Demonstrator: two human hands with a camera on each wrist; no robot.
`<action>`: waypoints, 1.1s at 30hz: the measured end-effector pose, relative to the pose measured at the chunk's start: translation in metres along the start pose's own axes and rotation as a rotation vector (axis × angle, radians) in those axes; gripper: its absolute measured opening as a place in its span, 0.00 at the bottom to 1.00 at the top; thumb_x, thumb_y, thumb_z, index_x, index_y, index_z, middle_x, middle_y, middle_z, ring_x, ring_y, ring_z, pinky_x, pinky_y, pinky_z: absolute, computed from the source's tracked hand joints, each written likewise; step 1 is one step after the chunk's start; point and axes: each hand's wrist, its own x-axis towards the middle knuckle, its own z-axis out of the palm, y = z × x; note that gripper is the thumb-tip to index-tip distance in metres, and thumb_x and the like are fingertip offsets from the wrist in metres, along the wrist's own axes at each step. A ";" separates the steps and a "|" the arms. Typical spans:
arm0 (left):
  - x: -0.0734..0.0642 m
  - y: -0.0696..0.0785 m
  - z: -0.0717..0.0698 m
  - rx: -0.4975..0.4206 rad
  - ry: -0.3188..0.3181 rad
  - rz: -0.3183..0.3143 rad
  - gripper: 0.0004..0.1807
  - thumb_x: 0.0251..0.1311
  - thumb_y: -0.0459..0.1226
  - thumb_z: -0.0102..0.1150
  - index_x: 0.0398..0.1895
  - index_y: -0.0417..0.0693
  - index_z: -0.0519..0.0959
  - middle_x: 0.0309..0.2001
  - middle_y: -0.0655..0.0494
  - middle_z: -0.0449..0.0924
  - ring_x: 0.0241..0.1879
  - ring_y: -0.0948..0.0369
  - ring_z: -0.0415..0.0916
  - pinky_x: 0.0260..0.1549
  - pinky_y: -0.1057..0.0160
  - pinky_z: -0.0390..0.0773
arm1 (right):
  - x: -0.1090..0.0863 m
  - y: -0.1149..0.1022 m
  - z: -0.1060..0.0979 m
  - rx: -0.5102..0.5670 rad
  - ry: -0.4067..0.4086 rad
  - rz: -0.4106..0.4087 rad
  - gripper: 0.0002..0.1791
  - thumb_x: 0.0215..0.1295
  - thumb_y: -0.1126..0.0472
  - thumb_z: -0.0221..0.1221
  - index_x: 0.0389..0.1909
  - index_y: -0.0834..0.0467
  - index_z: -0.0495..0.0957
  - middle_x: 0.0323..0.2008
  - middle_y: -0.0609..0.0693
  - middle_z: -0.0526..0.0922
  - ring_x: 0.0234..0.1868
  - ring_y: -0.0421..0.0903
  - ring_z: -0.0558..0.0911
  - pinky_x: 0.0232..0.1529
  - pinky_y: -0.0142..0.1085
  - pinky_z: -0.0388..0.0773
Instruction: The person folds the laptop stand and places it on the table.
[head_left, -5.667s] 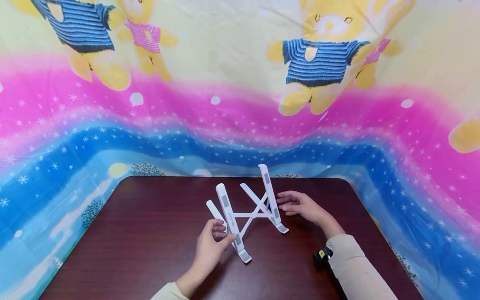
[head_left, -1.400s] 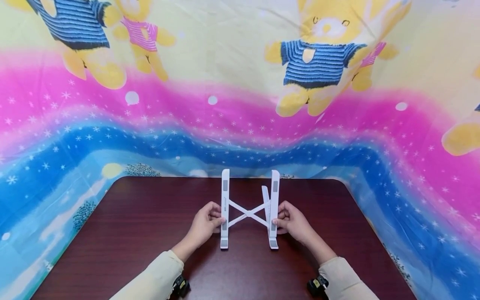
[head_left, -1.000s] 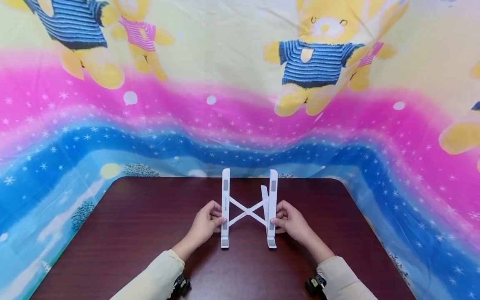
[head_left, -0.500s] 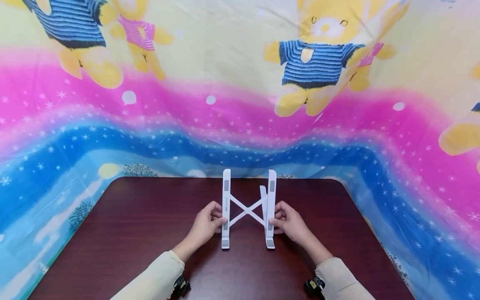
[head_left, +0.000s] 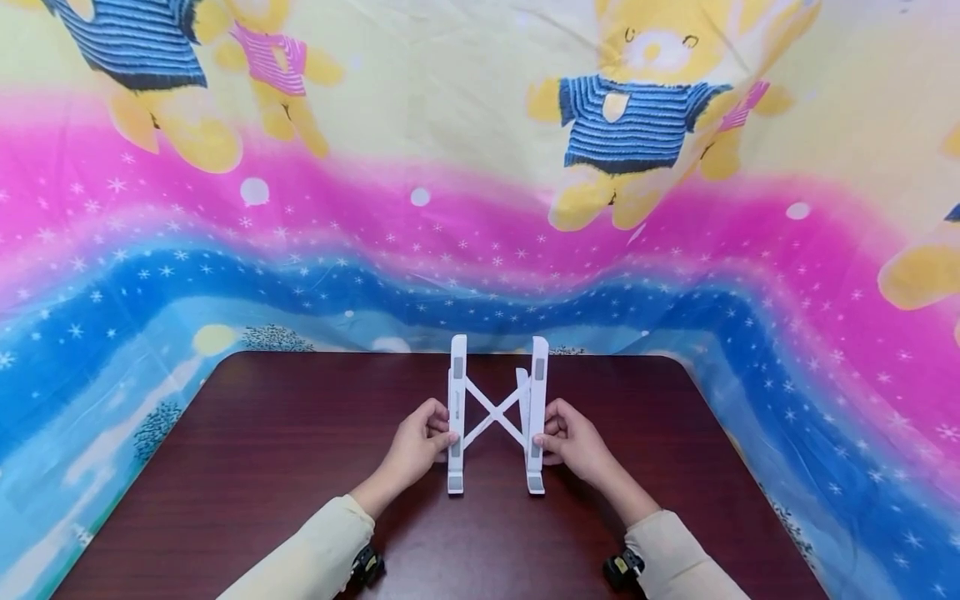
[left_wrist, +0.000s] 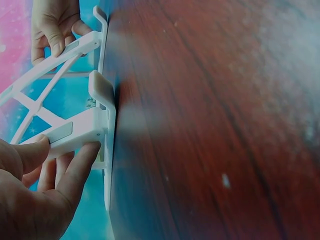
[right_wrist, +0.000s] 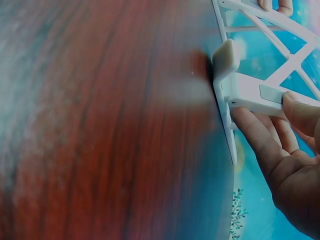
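Observation:
A white folding laptop stand (head_left: pixel 457 400) stands on the dark brown table, its two long side arms raised and joined by an X-shaped brace (head_left: pixel 496 412). Grey pads line the arms, and small lips turn up at their near ends. My left hand (head_left: pixel 417 442) grips the left arm low down, thumb on its face and fingers behind. On the other side my right hand (head_left: pixel 576 442) pinches the right arm the same way. Both wrist views show each thumb over a grey pad, with fingers under the arm near the hinge (left_wrist: pixel 95 131) (right_wrist: pixel 237 95).
The table (head_left: pixel 300 433) has rounded far corners. Behind it hangs a cloth (head_left: pixel 465 250) printed with bears and snowflakes, meeting the table's back and sides. A black wrist camera (head_left: pixel 366 567) sits at the left cuff, another black camera (head_left: pixel 622 569) at the right.
The stand has turned from slanted to facing me, and both hands now hold it. Over the last second its two arms have moved closer together and the brace has narrowed.

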 end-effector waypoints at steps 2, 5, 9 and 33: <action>0.001 0.000 0.001 0.005 -0.001 -0.003 0.11 0.64 0.24 0.64 0.44 0.42 0.74 0.37 0.44 0.78 0.35 0.49 0.83 0.29 0.49 0.88 | 0.000 -0.001 0.001 0.001 -0.001 -0.004 0.15 0.67 0.74 0.63 0.49 0.65 0.69 0.37 0.66 0.83 0.36 0.56 0.88 0.35 0.55 0.87; 0.001 0.000 0.003 0.008 -0.003 -0.003 0.11 0.64 0.24 0.64 0.44 0.43 0.74 0.36 0.45 0.78 0.35 0.51 0.83 0.29 0.49 0.88 | 0.000 -0.001 0.002 -0.001 0.006 -0.004 0.16 0.66 0.74 0.64 0.49 0.65 0.69 0.37 0.66 0.83 0.36 0.57 0.88 0.35 0.56 0.87; 0.001 0.001 0.004 0.008 0.001 -0.002 0.11 0.64 0.24 0.64 0.44 0.42 0.74 0.36 0.45 0.78 0.34 0.51 0.83 0.29 0.49 0.88 | 0.001 0.000 0.004 -0.007 0.012 0.002 0.16 0.66 0.75 0.63 0.49 0.65 0.69 0.37 0.66 0.82 0.36 0.57 0.87 0.35 0.57 0.87; 0.003 0.004 0.012 -0.001 -0.003 0.010 0.11 0.64 0.24 0.63 0.44 0.42 0.73 0.37 0.44 0.79 0.38 0.44 0.83 0.30 0.48 0.88 | 0.005 -0.002 0.010 -0.038 0.029 0.015 0.15 0.65 0.74 0.64 0.47 0.60 0.70 0.33 0.59 0.82 0.33 0.52 0.87 0.33 0.53 0.88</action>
